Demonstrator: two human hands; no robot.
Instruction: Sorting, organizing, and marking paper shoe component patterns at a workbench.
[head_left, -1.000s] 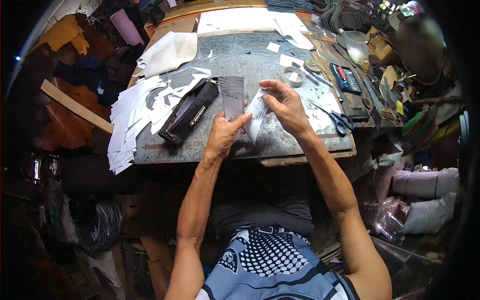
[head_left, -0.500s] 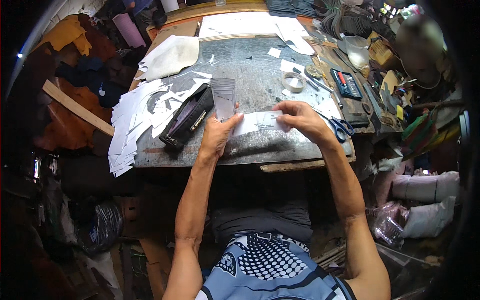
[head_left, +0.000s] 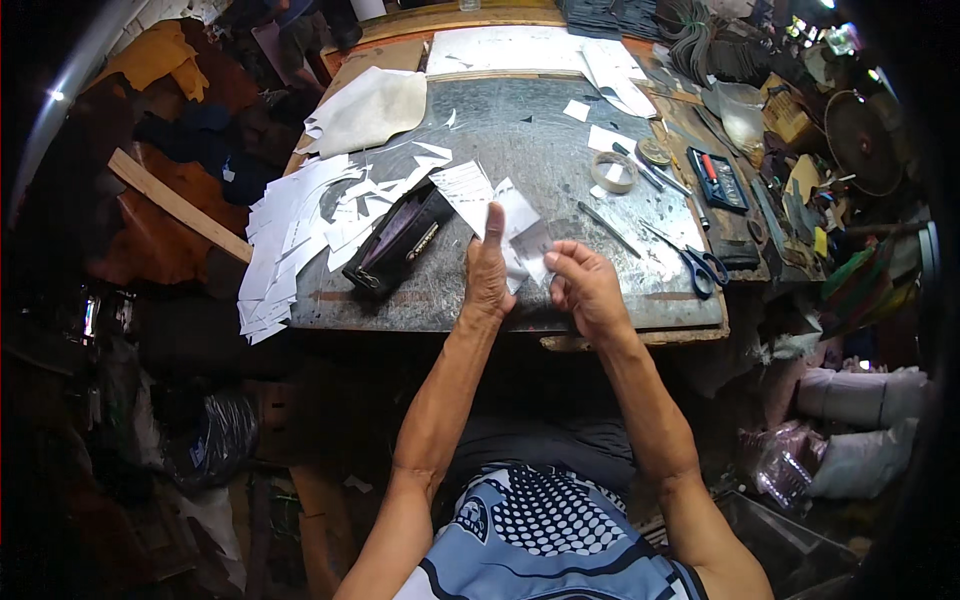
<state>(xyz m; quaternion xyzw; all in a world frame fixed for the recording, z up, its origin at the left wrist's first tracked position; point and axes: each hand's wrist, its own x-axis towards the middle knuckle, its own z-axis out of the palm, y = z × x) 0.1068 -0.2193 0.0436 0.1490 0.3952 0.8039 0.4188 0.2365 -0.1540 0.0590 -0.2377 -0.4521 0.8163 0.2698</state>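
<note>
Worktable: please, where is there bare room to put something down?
The widest bare patch lies between the cream sheet, far white sheet and tape roll, apart from small scraps. A smaller one: the front edge between black pouch and left hand. Crowded: the left side, with paper pieces, and the right, with scissors and pen-like tools.

paper slips (head_left: 519,209): white, dark marks | that pouch (head_left: 400,243): black, purple lining | scissors (head_left: 690,256): blue handles | shirt (head_left: 545,520): blue, white-dotted black | desk (head_left: 490,120): mottled grey
</note>
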